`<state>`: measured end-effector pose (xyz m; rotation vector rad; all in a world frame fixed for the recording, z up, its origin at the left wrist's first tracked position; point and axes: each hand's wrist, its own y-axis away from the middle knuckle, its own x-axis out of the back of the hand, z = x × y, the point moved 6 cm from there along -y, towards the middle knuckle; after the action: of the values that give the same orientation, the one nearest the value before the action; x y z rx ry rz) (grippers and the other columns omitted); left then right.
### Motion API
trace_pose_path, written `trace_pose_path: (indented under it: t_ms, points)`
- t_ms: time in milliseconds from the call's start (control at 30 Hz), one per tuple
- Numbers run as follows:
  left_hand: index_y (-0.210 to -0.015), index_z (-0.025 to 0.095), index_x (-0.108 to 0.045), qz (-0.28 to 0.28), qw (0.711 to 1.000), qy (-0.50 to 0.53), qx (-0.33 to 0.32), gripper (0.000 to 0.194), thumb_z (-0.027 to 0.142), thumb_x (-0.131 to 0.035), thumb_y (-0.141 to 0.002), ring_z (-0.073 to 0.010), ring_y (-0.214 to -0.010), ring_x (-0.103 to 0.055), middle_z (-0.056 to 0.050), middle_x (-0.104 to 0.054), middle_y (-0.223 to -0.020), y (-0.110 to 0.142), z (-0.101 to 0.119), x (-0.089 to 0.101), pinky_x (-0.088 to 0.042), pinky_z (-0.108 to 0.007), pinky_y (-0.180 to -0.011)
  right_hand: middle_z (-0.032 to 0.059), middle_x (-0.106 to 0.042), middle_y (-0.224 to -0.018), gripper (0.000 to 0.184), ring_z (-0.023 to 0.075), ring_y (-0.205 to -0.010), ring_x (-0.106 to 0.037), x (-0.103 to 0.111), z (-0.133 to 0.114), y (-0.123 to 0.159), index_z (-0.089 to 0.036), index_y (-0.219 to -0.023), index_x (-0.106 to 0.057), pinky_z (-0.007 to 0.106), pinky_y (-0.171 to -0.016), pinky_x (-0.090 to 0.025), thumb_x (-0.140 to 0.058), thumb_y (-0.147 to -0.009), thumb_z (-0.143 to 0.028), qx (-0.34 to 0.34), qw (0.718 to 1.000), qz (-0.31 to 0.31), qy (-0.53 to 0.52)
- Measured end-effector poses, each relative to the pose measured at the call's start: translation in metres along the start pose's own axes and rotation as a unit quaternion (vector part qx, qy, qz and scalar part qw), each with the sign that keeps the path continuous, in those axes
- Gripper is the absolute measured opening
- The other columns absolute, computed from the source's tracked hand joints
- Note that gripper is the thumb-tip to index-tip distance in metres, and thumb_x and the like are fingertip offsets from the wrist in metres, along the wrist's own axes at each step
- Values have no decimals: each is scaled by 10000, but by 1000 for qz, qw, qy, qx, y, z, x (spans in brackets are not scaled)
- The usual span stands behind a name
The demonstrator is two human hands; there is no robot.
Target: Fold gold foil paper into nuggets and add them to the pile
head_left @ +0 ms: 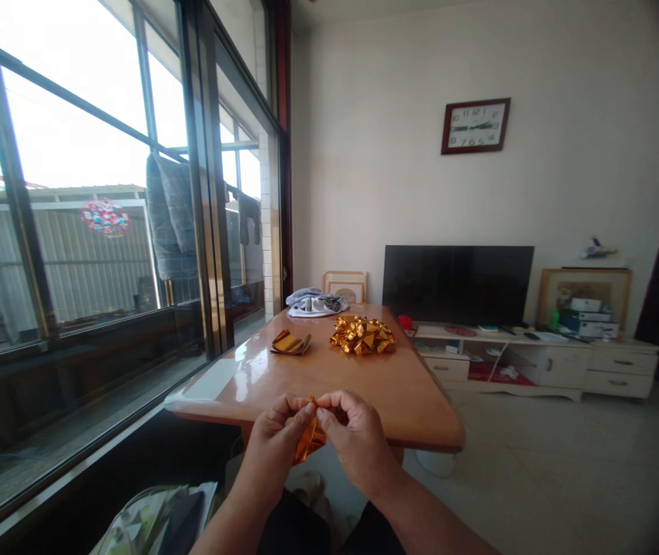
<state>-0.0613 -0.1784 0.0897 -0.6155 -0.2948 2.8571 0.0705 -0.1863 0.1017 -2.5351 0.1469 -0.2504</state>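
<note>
Between my two hands is a piece of shiny gold foil paper [311,442], pinched at its top and hanging below the fingers in front of the table's near edge. My left hand [280,433] is closed on the foil from the left, thumb against fingers. From the right, my right hand [353,432] pinches the same top end, and the fingertips of both hands nearly meet. Farther back on the wooden table [306,381] lies a heap of folded gold foil pieces [362,336]. Left of it is a small stack of flat gold foil sheets [290,342].
A bundle of grey and white cloth [316,302] lies at the table's far end. Large windows [75,193] run along the left. Beyond the table stand a television [458,285] and a low white cabinet [560,368]. A bag [152,518] sits at the lower left.
</note>
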Motion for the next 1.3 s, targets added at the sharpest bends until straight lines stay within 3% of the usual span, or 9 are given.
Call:
trace_pose_path:
  t_ms: [200,400,600,800,967,1167,1300]
  points:
    - [-794,174,-608,-12,999,-41,7,312,403,-815,-744,-56,-395,-468,50,-587,-517,0,2,3,-339,-159,-415,21,-673,-793,239,157,-715,-590,-5,11,0,-170,-890,-708,266,-670,-489,-700,-831,-401,-82,986,-47,-134]
    - [-811,170,-640,-9,998,-65,14,300,384,-833,-726,-62,-423,-497,40,-615,-560,-1,5,8,-384,-172,-438,14,-665,-798,219,148,-730,-583,-5,8,1,-165,-898,-704,266,-701,-483,-708,-833,-374,-91,979,-70,-166]
    - [-1034,180,-690,-23,999,-43,25,415,364,-855,-700,-97,-516,-585,3,-688,-702,-2,5,9,-422,-187,-473,10,-648,-793,203,142,-734,-568,-8,8,2,-160,-900,-683,270,-712,-471,-683,-862,-359,-91,976,-93,-172]
    - [-915,178,-672,0,998,-59,29,305,373,-822,-734,-76,-412,-492,37,-611,-563,1,4,10,-370,-179,-410,3,-630,-768,202,142,-712,-555,-8,9,3,-162,-896,-670,266,-685,-461,-661,-879,-363,-90,983,-85,-138]
    - [-874,171,-661,6,996,-85,25,293,386,-814,-746,-45,-409,-429,65,-541,-530,-3,0,16,-334,-154,-414,24,-655,-803,193,162,-745,-583,-3,2,2,-171,-859,-686,272,-687,-459,-614,-911,-342,-19,998,-53,-5]
    - [-889,162,-638,-20,999,-34,19,268,356,-787,-778,-116,-637,-607,-5,-658,-733,-8,-7,16,-467,-201,-582,14,-645,-789,206,160,-744,-596,-2,-7,5,-187,-813,-669,266,-682,-444,-562,-945,-306,34,996,-42,70]
    - [-875,167,-618,-4,999,-25,31,269,371,-767,-783,-100,-569,-566,6,-633,-691,-6,-14,12,-433,-195,-542,6,-633,-763,186,155,-718,-587,-3,-7,5,-192,-785,-643,261,-656,-428,-568,-934,-274,35,995,-35,91]
